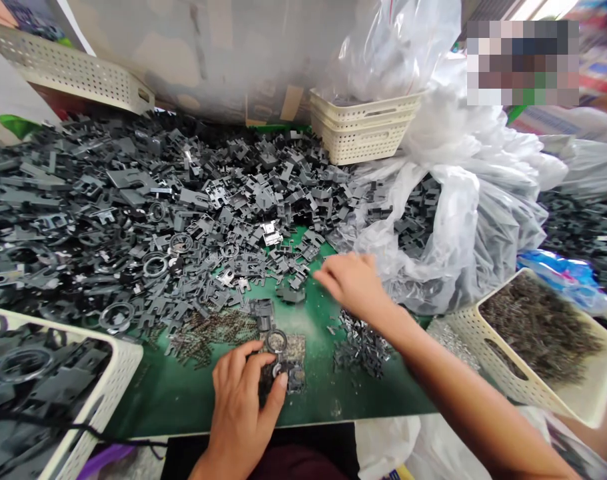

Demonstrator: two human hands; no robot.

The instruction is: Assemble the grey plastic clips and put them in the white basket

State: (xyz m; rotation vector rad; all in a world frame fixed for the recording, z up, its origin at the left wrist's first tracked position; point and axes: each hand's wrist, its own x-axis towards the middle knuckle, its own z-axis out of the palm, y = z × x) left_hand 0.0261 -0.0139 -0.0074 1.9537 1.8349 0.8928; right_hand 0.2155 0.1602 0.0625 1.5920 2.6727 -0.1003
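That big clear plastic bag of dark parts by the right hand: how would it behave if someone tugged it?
Probably floppy: the plastic bag is crumpled and sagging. Likely heavy for its size, bulging with dark parts. Its mouth near the right hand looks open, so pieces might spill.

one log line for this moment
left hand grips part on mat | right hand open, at pile edge

Stacked cream baskets [363,133] at back, clear plastic bag [483,220] of dark parts just beside them. Cream basket [468,327] of small brown pins far right, blue bag [563,267] behind it. Perforated tray [68,73] top left. Basket of black rings [118,363] near left, on green mat [193,400].
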